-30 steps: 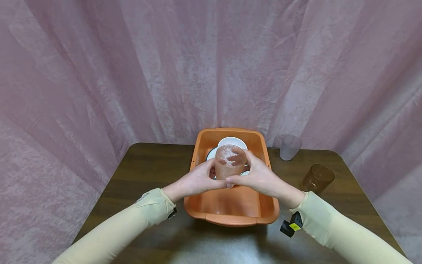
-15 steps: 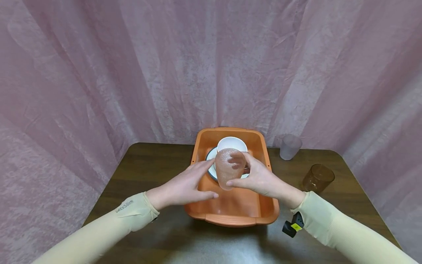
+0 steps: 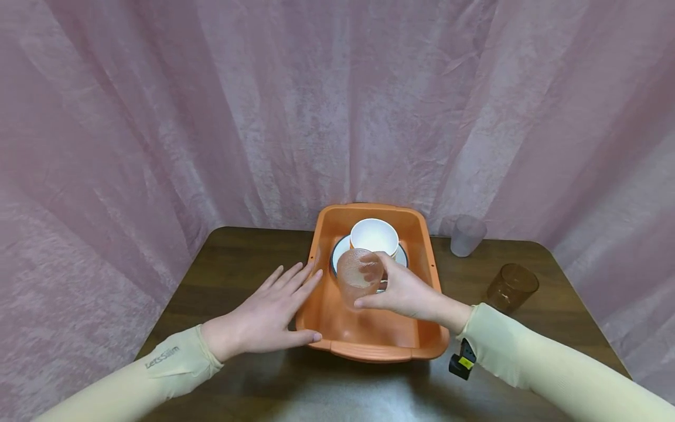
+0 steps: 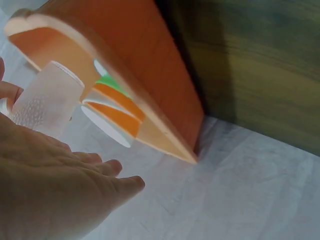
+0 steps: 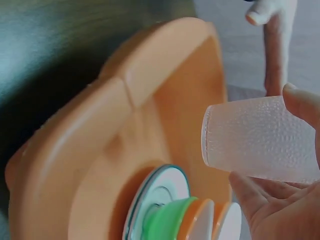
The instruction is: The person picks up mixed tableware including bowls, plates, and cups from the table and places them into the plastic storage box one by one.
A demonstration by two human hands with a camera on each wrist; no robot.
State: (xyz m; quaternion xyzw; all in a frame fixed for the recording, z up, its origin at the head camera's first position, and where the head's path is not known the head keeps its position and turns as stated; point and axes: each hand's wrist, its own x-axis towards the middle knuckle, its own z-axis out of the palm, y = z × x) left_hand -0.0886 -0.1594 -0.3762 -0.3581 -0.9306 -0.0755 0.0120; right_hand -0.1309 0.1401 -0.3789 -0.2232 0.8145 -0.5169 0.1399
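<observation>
My right hand (image 3: 403,291) holds a clear, frosted plastic cup (image 3: 354,287) with a pebbled surface, thumb on the near side and fingers round the far side. The cup (image 5: 255,140) is above the orange tub (image 3: 369,351), apart from the things in it. Inside the tub, white-lined bowls (image 3: 374,235) with orange and green outsides sit stacked on dark-rimmed white plates (image 5: 167,186). My left hand (image 3: 263,319) is spread palm down by the tub's left side, holding nothing; its fingertips appear near the rim, and I cannot tell whether they touch.
On the table (image 3: 227,264), right of the tub, stand a frosted clear cup (image 3: 467,235) at the back edge and a brown see-through cup (image 3: 510,287) nearer, beside my right forearm. A pink curtain (image 3: 337,105) hangs behind the table.
My left hand has let go of the cup and moved left and nearer, fingers spreading. My right hand keeps the cup, which has shifted slightly left and down in the head view.
</observation>
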